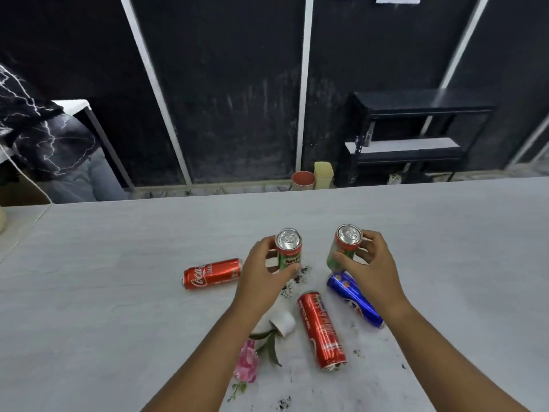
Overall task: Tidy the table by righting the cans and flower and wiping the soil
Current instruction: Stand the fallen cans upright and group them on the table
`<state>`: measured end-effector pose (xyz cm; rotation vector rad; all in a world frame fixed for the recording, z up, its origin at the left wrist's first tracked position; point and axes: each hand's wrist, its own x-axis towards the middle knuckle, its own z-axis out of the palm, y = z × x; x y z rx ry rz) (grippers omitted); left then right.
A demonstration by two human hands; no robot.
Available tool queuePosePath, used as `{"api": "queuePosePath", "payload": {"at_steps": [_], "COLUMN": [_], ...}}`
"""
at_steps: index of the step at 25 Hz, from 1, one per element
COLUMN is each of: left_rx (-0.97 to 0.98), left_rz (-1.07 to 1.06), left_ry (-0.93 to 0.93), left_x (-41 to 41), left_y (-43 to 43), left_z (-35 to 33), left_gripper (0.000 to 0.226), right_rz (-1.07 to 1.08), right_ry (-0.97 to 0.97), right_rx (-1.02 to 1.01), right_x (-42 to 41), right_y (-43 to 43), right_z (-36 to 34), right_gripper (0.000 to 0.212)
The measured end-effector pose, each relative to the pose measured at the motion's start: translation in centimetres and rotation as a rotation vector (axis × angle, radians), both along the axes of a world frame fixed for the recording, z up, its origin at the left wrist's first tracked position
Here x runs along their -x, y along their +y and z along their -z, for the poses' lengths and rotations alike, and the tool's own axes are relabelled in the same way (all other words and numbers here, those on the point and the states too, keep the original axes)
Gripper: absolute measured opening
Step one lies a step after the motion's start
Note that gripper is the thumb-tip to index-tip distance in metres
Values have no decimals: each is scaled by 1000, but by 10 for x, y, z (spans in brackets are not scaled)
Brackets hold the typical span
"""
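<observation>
Left hand (261,278), grip closed round a short green metal can (288,254), holds it upright; right hand (372,263) grips a second green can (344,248), tilted — likely to stand both up.

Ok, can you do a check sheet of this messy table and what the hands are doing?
Surface: pale grey tabletop, dark soil specks scattered mid-table and at the front.
Job's things: left green metal can and right green metal can held tops up; red cola can, second long red can and blue metal can lying down; small white pot tipped over, pink flower lying flat.
Clutter: nothing seen.
Grippers: left hand grips the left green can; right hand grips the right one.
Cables: thin white cord, far left, off the table.
Surroundings: black wall panels, black shelf, orange pot, yellow tub, a person at left.
</observation>
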<state>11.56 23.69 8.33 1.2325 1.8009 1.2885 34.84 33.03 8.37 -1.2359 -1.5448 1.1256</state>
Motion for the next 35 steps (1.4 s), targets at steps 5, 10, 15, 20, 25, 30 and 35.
{"api": "queuePosePath", "payload": {"at_steps": [5, 10, 15, 20, 25, 30, 35], "left_rx": [49, 118, 177, 173, 167, 119, 91], "left_rz": [206, 331, 402, 416, 432, 396, 310], "left_ry": [24, 45, 103, 145, 137, 67, 118], "left_x": [-95, -177, -225, -234, -231, -194, -127], "left_y": [78, 124, 154, 163, 164, 133, 73], "left_z": [-7, 8, 27, 45, 49, 44, 30], "left_gripper": [66, 54, 58, 56, 72, 82, 60], "right_rz": [265, 391, 427, 408, 382, 554, 384], "right_ry": [-25, -39, -66, -87, -122, -144, -165], "right_rx": [8, 60, 91, 82, 141, 115, 95], "right_x": [-106, -172, -202, -208, -209, -200, -160], "right_y": [41, 65, 79, 80, 72, 24, -24], "right_z": [10, 32, 48, 61, 68, 77, 79], "right_gripper": [58, 57, 57, 58, 67, 67, 41]}}
